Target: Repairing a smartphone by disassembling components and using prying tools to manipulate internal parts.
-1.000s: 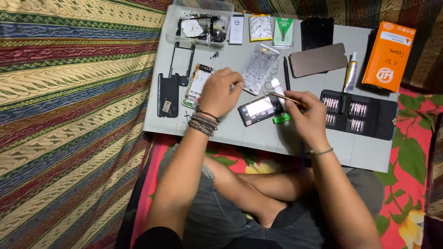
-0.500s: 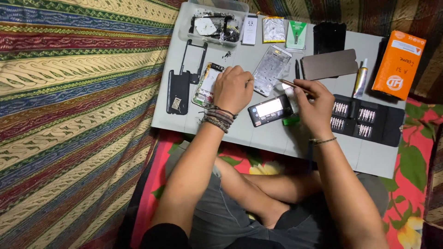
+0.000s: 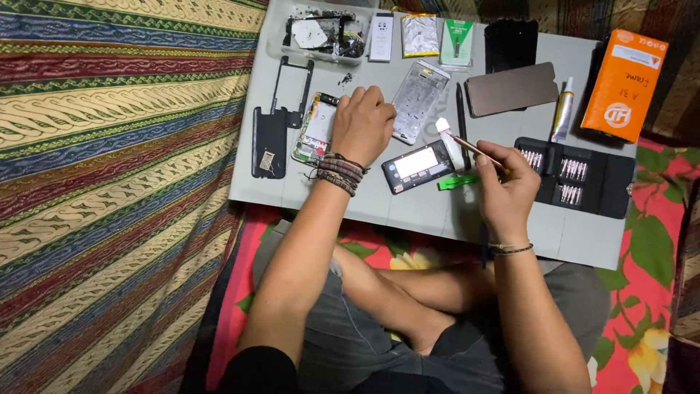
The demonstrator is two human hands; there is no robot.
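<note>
My left hand rests knuckles-up on the grey work board, fingers curled with nothing visible in them. It lies between a bare phone circuit assembly and a clear phone frame. My right hand pinches a thin wooden-handled tool, whose white tip points up and left. A black opened phone body lies between my hands, touched by neither. A green pry pick sits just right of it.
A black bit-set case lies right of my right hand. Behind it are an orange box, a glue tube and a brown back cover. A black phone frame, a clear parts tray and small packets sit farther left. Striped cloth covers the left.
My left hand has moved left, away from the black phone body. My right hand has drawn back to the right with the tool, off the phone.
</note>
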